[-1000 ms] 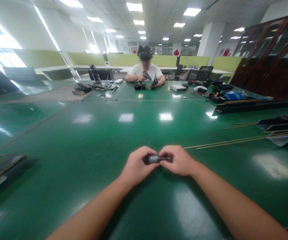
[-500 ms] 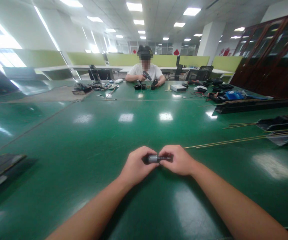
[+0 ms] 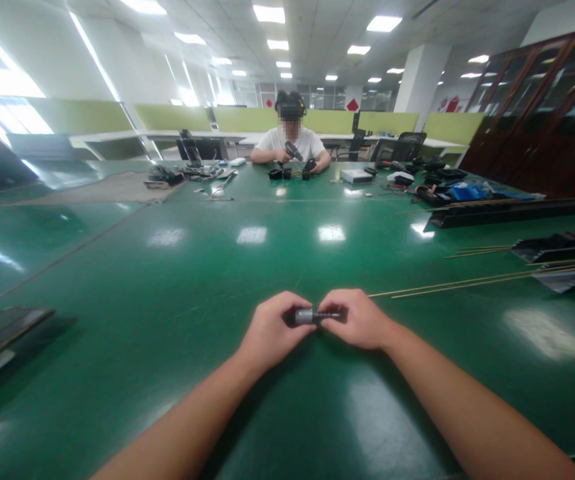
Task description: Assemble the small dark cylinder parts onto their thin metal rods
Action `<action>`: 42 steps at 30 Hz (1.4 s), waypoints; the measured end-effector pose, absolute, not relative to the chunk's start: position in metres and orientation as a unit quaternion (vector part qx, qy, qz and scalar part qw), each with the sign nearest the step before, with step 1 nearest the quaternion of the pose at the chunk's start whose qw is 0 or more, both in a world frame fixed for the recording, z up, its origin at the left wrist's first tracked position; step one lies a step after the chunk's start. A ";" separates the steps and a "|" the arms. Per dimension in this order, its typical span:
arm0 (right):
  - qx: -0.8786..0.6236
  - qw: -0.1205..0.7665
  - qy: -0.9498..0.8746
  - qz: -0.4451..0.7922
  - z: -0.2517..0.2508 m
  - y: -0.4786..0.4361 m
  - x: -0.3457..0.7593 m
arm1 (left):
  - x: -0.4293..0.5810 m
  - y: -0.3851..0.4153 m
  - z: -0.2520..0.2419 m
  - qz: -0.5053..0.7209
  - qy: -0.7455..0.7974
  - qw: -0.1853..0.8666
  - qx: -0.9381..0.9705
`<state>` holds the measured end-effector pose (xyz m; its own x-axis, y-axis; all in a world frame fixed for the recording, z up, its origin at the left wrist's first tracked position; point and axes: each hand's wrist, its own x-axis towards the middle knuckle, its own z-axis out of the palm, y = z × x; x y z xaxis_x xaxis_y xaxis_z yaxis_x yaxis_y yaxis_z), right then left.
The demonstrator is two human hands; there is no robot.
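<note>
Both hands meet over the green table (image 3: 187,267), holding one small cylindrical part between them. My left hand (image 3: 273,333) is closed round the thick end of the small grey-and-black cylinder (image 3: 304,317), thumb and fingers on either side of it. My right hand (image 3: 360,320) pinches the thin dark shaft that sticks out to the right of that cylinder. The part lies roughly level, pointing left to right. Its left end is partly hidden in my left hand, and what exactly it is cannot be made out.
Thin brass-coloured rods (image 3: 447,285) run rightward to dark metal channels (image 3: 567,247). A dark flat panel (image 3: 2,333) lies at the left. Across the table a person (image 3: 290,143) holds a power drill (image 3: 293,151). A white box (image 3: 356,176) and cluttered tools (image 3: 447,187) lie at the far side.
</note>
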<state>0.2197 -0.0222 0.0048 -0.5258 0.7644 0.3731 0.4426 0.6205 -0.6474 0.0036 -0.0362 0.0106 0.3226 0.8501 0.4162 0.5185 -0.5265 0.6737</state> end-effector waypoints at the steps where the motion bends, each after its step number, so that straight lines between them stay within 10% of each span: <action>1: -0.361 0.329 -0.838 0.244 0.005 -0.022 0.220 | 0.004 -0.036 0.011 0.387 0.438 0.213 0.783; 42: -0.436 0.354 -0.792 0.239 0.002 -0.017 0.219 | -0.005 -0.027 0.007 0.403 0.462 0.205 0.763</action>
